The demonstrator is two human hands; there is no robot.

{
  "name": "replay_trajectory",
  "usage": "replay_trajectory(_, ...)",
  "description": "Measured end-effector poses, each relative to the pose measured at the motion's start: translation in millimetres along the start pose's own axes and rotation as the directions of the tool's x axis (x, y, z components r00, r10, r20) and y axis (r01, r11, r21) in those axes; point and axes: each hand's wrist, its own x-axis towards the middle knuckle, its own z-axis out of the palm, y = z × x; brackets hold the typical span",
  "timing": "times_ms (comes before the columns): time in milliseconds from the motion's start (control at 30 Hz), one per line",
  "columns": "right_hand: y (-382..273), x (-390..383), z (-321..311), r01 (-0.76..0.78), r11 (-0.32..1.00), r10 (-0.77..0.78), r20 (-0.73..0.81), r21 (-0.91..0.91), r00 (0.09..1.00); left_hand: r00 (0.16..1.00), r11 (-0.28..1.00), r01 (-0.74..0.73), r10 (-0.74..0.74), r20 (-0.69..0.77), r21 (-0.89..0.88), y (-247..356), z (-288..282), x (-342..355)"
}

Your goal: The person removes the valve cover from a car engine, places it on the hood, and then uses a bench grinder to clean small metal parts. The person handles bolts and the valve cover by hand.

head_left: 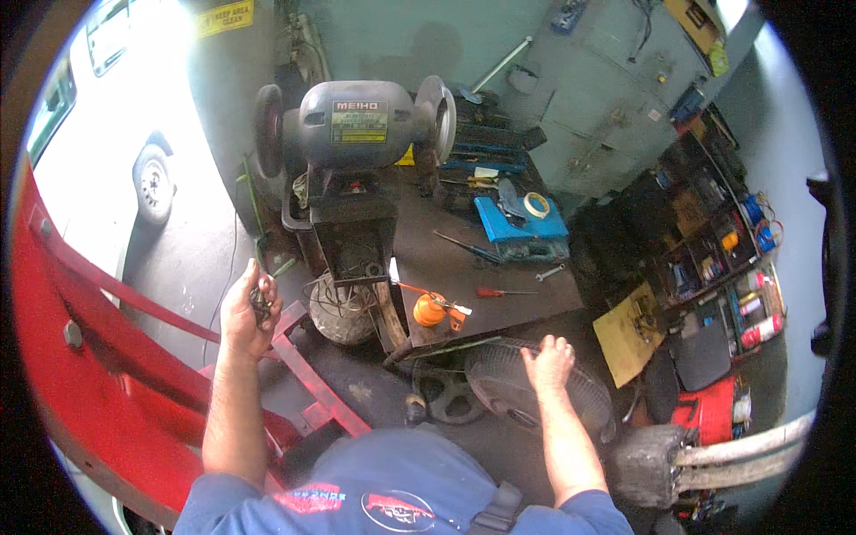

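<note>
My left hand [248, 312] is raised at the left, beside the red steel frame. Its fingers are closed around a small dark metal part [259, 305], mostly covered by the fingers, so its kind is unclear. Over the round wire guard of a fan [504, 379] hovers my right hand [551, 364], fingers loosely bent and thumb apart, with nothing visible in it. Whether it touches the guard I cannot tell. Between the hands, an orange oil can [429, 310] stands on the dark workbench [446, 241] near its front corner.
A bench grinder [352, 125] stands at the bench's left end. A screwdriver [504, 292], a wrench [550, 273] and a blue case [526, 234] lie on the bench. The red frame [107, 357] fills the left. Shelves with small parts [704, 223] line the right wall.
</note>
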Motion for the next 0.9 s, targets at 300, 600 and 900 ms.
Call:
replay_trajectory(300, -3.9, 22.7, -38.7, 0.226, 0.891, -0.302, 0.142, 0.393, 0.943, 0.998, 0.935, -0.018, 0.035, -0.043, 0.355, -61.9, 35.4, -54.6)
replay_trajectory(600, -274.7, 56.9, -105.2, -0.231, -0.094, -0.804, 0.063, 0.968, 0.591, 0.987, 0.945, 0.145, -0.16, 0.026, 0.294, -74.3, 39.8, -15.2)
replay_trajectory(900, -438.3, 84.1, -97.0, -0.347, -0.223, -0.717, 0.088, 0.911, 0.691, 0.99, 0.921, -0.122, 0.139, -0.02, 0.371, 28.5, -2.9, 97.5)
